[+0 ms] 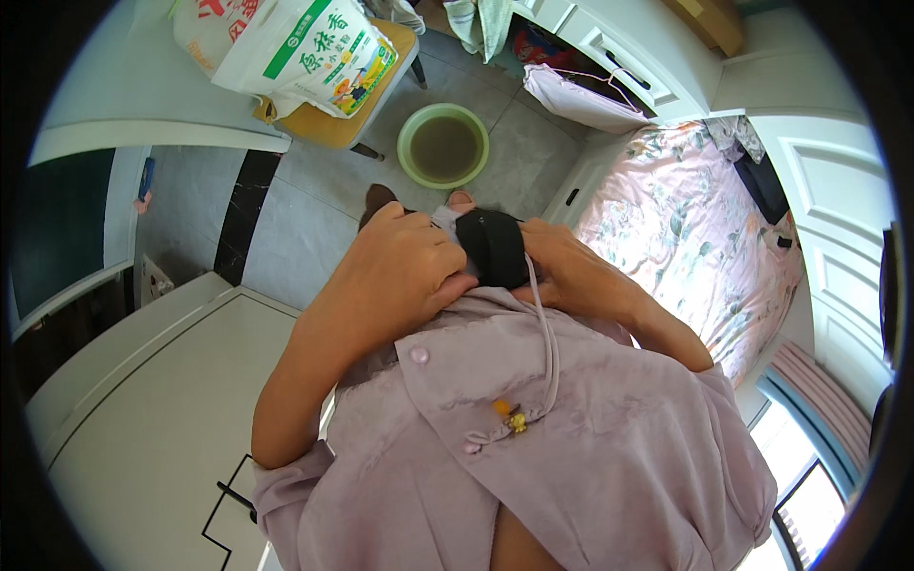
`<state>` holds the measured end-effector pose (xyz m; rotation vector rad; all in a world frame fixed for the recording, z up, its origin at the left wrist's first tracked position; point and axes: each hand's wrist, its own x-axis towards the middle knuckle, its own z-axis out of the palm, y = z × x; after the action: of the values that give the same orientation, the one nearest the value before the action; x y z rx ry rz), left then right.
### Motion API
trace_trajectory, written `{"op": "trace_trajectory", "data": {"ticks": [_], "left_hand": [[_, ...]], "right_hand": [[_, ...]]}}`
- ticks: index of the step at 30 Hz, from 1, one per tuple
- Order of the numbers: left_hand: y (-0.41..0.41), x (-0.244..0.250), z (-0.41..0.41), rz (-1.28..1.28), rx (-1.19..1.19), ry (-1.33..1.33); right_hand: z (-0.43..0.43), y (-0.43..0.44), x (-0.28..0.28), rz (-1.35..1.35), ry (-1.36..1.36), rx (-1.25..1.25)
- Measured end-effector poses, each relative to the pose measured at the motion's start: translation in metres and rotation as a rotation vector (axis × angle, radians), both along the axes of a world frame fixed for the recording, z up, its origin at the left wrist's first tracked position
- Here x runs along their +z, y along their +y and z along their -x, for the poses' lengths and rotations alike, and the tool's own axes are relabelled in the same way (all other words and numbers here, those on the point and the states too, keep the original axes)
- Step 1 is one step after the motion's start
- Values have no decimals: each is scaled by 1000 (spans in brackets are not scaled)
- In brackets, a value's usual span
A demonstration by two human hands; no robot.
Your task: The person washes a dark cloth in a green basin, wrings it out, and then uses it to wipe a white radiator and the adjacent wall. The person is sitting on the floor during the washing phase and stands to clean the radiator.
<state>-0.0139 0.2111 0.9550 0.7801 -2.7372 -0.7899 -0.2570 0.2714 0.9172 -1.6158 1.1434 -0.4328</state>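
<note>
At my waist, my left hand [407, 260] is curled with thumb against fingers at the front hem of a pale mauve button shirt [607, 428]. A black pouch-like item [493, 246] sits between my hands, just beyond the hem. My right hand [582, 268] grips its right edge, fingers at the far side and thumb near the hem. What lies under the fingers of both hands is hidden. A pale cord [546, 328] hangs over the shirt from beside the right thumb, ending near small yellow charms [515, 422].
On the grey tiled floor ahead stands a light green basin [443, 146] of murky water. Beyond it to the left, a chair [321, 132] holds white printed bags [307, 57]. A bed with a floral sheet [678, 235] is at right; a white door [157, 400] at left.
</note>
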Motion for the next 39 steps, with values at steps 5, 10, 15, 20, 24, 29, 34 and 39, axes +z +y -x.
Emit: {"op": "trace_trajectory", "data": {"ticks": [5, 10, 15, 20, 24, 29, 34, 39], "left_hand": [[-17, -2, 8, 3, -157, -141], [-24, -1, 10, 84, -289, -215], [-21, 5, 9, 134, -242, -196], [-22, -7, 2, 133, -221, -240], [-30, -3, 6, 17, -237, -349], [-16, -9, 7, 152, -135, -308], [-14, -16, 11, 265, -57, -98], [-16, -18, 13, 303, -47, -8]], "right_hand": [[-3, 3, 0, 43, -51, -113], [-12, 7, 3, -59, -113, -302], [-21, 7, -5, 67, -139, -421], [-21, 8, -12, -95, 43, -390], [-24, 5, -13, -135, -18, -405], [-24, -4, 4, -168, -154, -383], [-24, -11, 11, -220, -127, -356], [-17, -12, 7, -222, -107, -295]]}}
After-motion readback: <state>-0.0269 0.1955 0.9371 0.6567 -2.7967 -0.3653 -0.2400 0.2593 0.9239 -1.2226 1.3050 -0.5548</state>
